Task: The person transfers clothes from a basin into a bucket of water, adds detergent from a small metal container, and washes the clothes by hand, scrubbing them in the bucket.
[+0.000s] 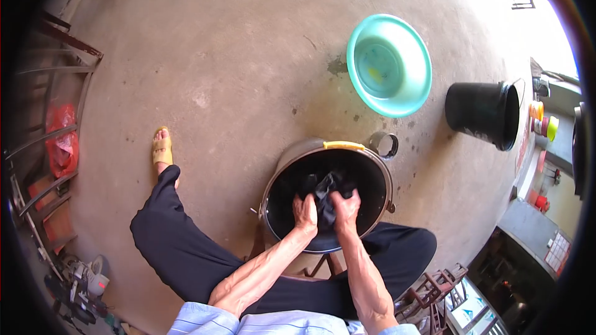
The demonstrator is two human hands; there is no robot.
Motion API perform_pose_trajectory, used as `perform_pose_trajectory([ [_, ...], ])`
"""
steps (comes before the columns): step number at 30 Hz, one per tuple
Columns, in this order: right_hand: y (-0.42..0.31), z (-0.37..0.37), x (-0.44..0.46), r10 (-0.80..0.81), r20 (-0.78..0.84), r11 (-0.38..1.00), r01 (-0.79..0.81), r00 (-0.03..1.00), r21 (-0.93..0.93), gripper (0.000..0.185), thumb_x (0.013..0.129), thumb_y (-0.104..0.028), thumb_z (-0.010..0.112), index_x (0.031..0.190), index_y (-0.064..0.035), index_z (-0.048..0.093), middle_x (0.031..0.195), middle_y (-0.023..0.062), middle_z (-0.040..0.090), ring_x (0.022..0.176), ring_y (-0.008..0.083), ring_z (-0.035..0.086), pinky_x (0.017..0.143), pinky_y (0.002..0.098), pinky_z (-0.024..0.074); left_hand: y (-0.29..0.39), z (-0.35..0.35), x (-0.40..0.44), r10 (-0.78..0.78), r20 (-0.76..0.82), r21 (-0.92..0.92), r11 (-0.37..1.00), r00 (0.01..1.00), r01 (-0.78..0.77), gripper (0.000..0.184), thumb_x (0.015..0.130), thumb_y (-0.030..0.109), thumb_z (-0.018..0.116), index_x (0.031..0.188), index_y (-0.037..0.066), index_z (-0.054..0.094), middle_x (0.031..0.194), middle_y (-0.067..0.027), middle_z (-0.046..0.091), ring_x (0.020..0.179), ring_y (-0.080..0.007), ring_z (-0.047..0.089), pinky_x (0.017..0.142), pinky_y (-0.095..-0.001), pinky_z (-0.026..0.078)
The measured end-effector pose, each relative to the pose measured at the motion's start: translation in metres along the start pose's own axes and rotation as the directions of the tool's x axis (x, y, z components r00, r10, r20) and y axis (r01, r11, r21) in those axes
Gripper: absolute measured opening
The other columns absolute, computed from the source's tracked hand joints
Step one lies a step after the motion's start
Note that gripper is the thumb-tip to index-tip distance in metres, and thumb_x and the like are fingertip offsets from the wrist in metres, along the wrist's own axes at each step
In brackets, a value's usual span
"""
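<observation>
Both hands are closed on a dark, bunched-up cloth inside the mouth of a large dark bucket. My left hand grips it from the left, and my right hand grips it from the right, a short way apart. A yellow grip sits at the bucket's far rim on its handle. The bucket stands between my knees. Its inside is dark, so whatever lies at the bottom is hidden, and some fingers are hidden by the cloth.
A turquoise basin stands beyond the bucket, with a black bucket to its right. A small metal ring or can lies by the bucket's rim. Metal frames with a red bag stand at left; wooden chairs stand at lower right.
</observation>
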State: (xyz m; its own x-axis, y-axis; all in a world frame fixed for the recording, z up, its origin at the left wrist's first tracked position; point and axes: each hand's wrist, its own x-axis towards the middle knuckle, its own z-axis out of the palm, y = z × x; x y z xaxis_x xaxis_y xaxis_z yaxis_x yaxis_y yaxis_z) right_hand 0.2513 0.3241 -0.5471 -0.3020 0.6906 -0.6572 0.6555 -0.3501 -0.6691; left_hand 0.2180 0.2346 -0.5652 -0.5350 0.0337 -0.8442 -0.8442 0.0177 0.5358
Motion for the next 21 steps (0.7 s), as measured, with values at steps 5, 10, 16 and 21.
perform_pose_trajectory([
  [5,-0.033,-0.003,-0.040,-0.120,0.178,0.990,0.132,0.977,-0.055,0.030,0.080,-0.013,0.073,0.106,-0.0005,0.064,0.092,0.0073,0.070,0.081,0.0158,0.064,0.074,0.0305,0.0519,-0.012,-0.008,0.025,-0.219,0.553,-0.312,0.841,0.804,0.443,0.067,0.088,0.058,0.065,0.126,0.003,0.059,0.118,-0.0139,0.064,0.112,-0.0230,0.060,0.101,-0.0386,0.046],
  [10,-0.025,0.010,-0.079,-0.507,0.222,0.705,0.549,0.833,-0.449,0.041,0.071,-0.035,0.082,0.097,-0.0049,0.070,0.093,0.0164,0.067,0.088,0.0354,0.066,0.078,0.0427,0.0525,0.003,-0.015,0.031,-0.221,0.688,-0.459,0.605,0.691,0.650,0.057,0.097,0.053,0.047,0.118,0.004,0.063,0.117,-0.0128,0.067,0.106,-0.0236,0.066,0.097,-0.0386,0.052],
  [16,-0.007,-0.004,0.017,-0.198,-0.001,0.980,0.198,0.980,0.021,0.033,0.075,-0.024,0.075,0.099,-0.0018,0.072,0.085,0.0138,0.074,0.076,0.0228,0.071,0.072,0.0339,0.0538,-0.008,0.005,0.005,-0.221,0.191,-0.197,0.946,0.957,0.257,0.043,0.096,0.036,0.053,0.122,0.002,0.061,0.115,-0.0126,0.066,0.104,-0.0243,0.066,0.093,-0.0402,0.055],
  [21,-0.031,-0.044,-0.031,-0.290,0.413,0.956,0.243,0.863,0.163,0.046,0.076,-0.005,0.066,0.122,-0.0036,0.060,0.104,0.0056,0.068,0.091,0.0140,0.064,0.080,0.0296,0.0522,0.014,-0.011,-0.006,0.002,0.666,-0.468,0.780,0.746,0.416,0.065,0.095,0.063,0.042,0.123,0.008,0.063,0.122,-0.0091,0.067,0.112,-0.0278,0.063,0.101,-0.0435,0.048],
])
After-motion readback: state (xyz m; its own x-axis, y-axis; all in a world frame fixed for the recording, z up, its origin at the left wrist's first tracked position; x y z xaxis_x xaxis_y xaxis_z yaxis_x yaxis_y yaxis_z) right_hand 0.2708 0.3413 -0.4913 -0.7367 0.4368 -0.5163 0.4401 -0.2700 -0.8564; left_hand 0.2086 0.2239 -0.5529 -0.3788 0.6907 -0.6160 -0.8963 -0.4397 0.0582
